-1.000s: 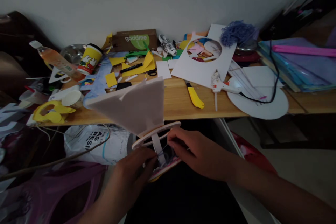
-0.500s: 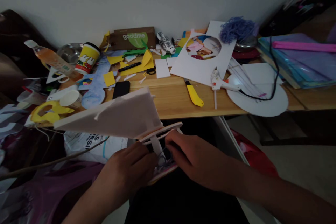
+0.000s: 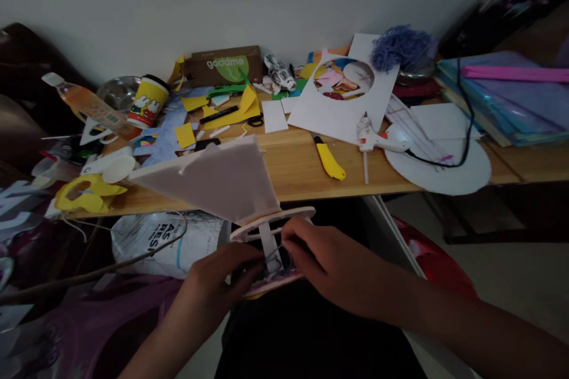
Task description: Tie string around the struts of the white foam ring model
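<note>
Foam-board model handling: the white foam-board model with a broad, flat, slanting panel (image 3: pixel 217 180) looks light and fairly stiff, its panel likely to dent or tip the piece.
Weak spots: the narrow white upright strip (image 3: pixel 268 243) would probably snap or unglue under side load.
Best hold: probably the rim of the thin white oval ring (image 3: pixel 284 214), not the panel.
Look: matte panel, ragged at its upper edge; pink and yellow show along the lower layer.
Place: above the lap, before the light wooden surface (image 3: pixel 293 172).
Right hand (image 3: pixel 326 254): thumb and forefinger pinched on a thin greyish thread (image 3: pixel 276 250).
Left hand (image 3: pixel 222 269): fingers narrowed beside the strip; its grip cannot be told.
</note>
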A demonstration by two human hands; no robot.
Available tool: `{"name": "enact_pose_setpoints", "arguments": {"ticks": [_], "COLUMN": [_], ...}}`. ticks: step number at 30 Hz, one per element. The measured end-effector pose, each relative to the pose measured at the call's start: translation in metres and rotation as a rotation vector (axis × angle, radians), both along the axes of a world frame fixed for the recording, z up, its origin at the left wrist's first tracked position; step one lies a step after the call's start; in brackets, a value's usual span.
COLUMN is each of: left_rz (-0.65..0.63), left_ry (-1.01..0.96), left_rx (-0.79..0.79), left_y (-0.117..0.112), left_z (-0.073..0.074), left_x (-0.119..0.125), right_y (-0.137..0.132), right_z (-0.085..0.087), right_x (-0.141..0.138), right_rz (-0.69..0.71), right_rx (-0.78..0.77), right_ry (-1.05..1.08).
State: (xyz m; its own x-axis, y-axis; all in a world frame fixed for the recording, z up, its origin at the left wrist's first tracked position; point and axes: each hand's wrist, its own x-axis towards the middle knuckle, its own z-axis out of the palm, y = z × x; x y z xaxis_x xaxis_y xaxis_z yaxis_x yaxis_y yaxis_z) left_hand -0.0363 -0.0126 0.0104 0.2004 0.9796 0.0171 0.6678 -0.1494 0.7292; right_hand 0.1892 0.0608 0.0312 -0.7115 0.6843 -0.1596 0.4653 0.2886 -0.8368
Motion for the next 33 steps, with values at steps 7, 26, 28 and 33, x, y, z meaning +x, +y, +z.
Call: {"name": "enact_pose_setpoints", "arguments": {"ticks": [7,26,28,33], "left_rz": [0.152,0.012,0.090,0.142], "left_ry": [-0.119,-0.081,-0.131,-0.138], "left_rx": [-0.280,-0.065,-0.149,-0.300], "left_y": [0.010,0.012,0.011,0.010], "left_z": [-0.008,0.004,-0.001,-0.009], "left_x": [0.006,0.006,0.002,-0.003], "right_y": [-0.001,0.000,0.002,0.003], "right_z": [-0.003,-0.002,-0.002,-0.002], "right_x": [0.000,-0.001,0.000,0.001], "right_rz": [-0.012,-0.045,-0.054,-0.053], "right_rx": [-0.006,-0.012,-0.016,-0.021], "right_ry": [0.012,0.005,-0.001,0.016]}}
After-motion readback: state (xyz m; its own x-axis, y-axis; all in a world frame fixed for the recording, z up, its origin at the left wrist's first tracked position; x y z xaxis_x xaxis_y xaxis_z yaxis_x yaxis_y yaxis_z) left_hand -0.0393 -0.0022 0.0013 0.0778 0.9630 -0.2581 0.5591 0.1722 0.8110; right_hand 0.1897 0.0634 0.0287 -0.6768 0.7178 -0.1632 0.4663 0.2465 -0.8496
